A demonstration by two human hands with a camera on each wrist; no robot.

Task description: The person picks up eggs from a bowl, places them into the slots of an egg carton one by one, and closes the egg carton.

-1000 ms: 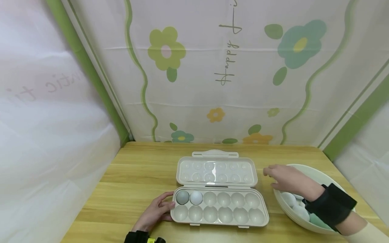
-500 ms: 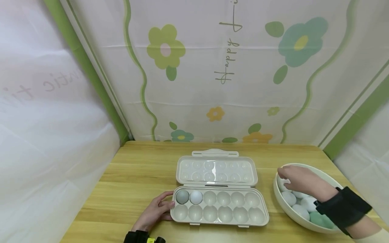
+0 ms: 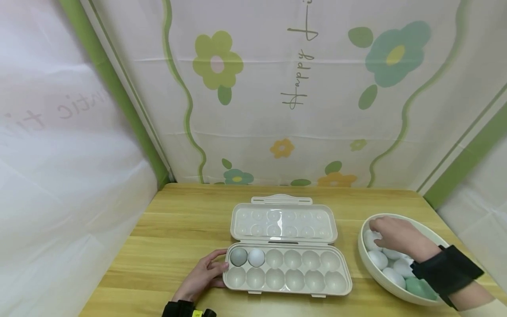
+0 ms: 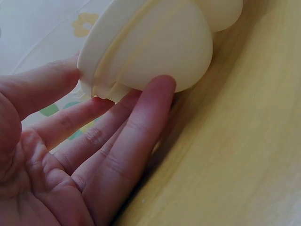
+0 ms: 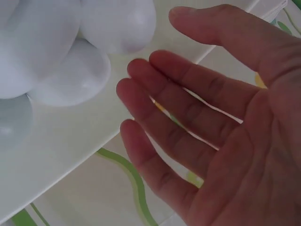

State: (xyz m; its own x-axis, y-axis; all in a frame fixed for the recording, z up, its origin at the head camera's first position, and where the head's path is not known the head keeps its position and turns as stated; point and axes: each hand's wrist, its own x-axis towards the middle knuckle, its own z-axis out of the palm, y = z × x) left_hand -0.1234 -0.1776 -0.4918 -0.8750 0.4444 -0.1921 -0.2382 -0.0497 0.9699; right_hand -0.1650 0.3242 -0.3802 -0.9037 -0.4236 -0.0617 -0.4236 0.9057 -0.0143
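An egg box (image 3: 283, 220) lies with its lid folded back on the table. A grey-green egg (image 3: 238, 256) and a white egg (image 3: 256, 257) sit in its back row at the left. My left hand (image 3: 202, 275) touches the box's left end; in the left wrist view the fingertips lie on the box's rim and rounded wall (image 4: 174, 56). My right hand (image 3: 398, 235) hovers over the cream bowl (image 3: 372, 273). In the right wrist view its fingers (image 5: 146, 106) are spread, holding nothing, close to several pale eggs (image 5: 70, 75).
Several white eggs (image 3: 378, 259) and a green egg (image 3: 420, 288) lie in the bowl at the table's right. The wooden table (image 3: 158, 242) extends left of the box. A printed flower curtain (image 3: 245, 119) hangs behind its far edge.
My right hand has moved right, from the bowl's left rim to above the eggs inside, uncovering more of them. The left hand and the egg box stay in place.
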